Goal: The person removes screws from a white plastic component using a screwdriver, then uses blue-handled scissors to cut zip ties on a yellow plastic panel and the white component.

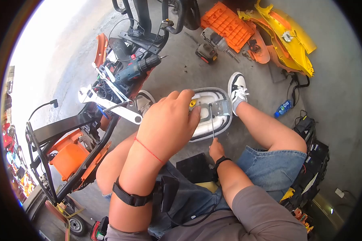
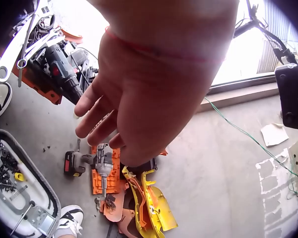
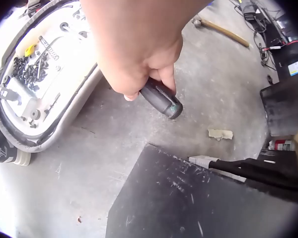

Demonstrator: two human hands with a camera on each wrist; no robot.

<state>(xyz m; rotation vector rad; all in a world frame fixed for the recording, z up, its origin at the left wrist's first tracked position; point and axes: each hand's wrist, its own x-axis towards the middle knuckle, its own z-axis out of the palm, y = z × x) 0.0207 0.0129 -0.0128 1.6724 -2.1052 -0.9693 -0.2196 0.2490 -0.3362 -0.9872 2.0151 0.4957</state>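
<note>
An upturned oval white shell (image 1: 219,128) with a dark rim lies on the floor between the feet. It holds a metal bracket (image 1: 222,107), a yellow piece (image 3: 30,50), a spring and many small dark screws (image 3: 34,74). My right hand (image 1: 216,149) (image 3: 141,59) grips the black handle of a screwdriver (image 3: 161,99); its thin shaft reaches to the bracket area. My left hand (image 1: 169,118) is raised at the shell's left side in the head view. Its fingers are loosely bent and apart, with nothing visible in them in the left wrist view (image 2: 139,104).
At the left, a drill (image 1: 134,71) and wrenches (image 1: 108,106) lie on a black-framed vehicle. Farther ahead are a power tool (image 1: 207,52), an orange panel (image 1: 228,25) and yellow panels (image 1: 293,38). A bottle (image 1: 283,108) and a hammer (image 3: 223,32) lie at the right.
</note>
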